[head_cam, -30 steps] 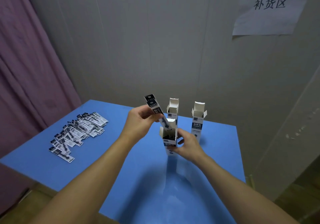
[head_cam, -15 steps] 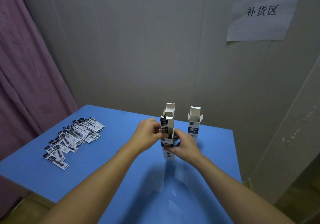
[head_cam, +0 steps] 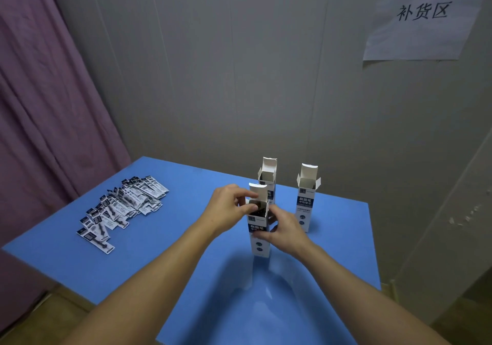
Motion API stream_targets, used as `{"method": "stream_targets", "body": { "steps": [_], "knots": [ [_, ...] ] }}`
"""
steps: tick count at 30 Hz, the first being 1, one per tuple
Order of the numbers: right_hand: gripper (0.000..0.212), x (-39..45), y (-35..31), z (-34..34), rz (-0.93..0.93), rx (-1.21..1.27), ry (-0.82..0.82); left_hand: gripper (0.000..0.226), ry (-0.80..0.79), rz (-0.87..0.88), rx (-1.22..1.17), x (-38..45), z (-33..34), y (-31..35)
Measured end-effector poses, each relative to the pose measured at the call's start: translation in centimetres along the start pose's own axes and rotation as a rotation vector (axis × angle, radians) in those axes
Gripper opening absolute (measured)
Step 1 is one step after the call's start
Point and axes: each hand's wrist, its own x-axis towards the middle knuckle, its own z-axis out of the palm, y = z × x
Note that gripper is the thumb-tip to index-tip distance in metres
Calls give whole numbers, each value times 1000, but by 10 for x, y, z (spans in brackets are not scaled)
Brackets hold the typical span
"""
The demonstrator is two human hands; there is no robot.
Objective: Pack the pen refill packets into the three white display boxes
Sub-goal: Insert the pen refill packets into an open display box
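Three white display boxes are seen standing upright on the blue counter (head_cam: 332, 238), all with their top flaps raised. The nearest box (head_cam: 258, 234) is held between the hands: the right hand (head_cam: 286, 228) is curled round its middle from the side, while the left hand (head_cam: 229, 207) is set at its open mouth, fingertips pinching at the rim. Dark contents can be made out inside that mouth, so some packets are judged to be loaded there already; how full it is cannot be told. Just beyond the hands stands the second box (head_cam: 267, 178), and off to the right of the right hand the third box (head_cam: 306, 200); nothing can be seen inside either, though their insides are mostly hidden. Well to the left of the left hand a large spread of pen refill packets (head_cam: 119, 208) is laid flat on the counter, untouched. The task is therefore judged to be at an early stage: one box is partly filled, and most of the packets are left to be packed.
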Motion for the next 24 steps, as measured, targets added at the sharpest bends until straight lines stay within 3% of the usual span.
{"method": "stream_targets", "body": {
  "steps": [7,13,18,22,24],
  "knots": [
    [58,9,5,13,43,37,-55,25,68,-47,-124,-7,-5,-20],
    [53,18,2,28,72,82,-77,28,179,-195,-194,-23,-16,-46],
    [55,16,4,34,140,-31,-151,28,215,-281,-163,-46,-27,-65],
    [73,6,8,35,294,-192,-232,26,233,-342,-111,-63,-29,-77],
    [60,-2,7,34,361,-330,-305,24,233,-377,-84,-73,-29,-84]
  ]
}}
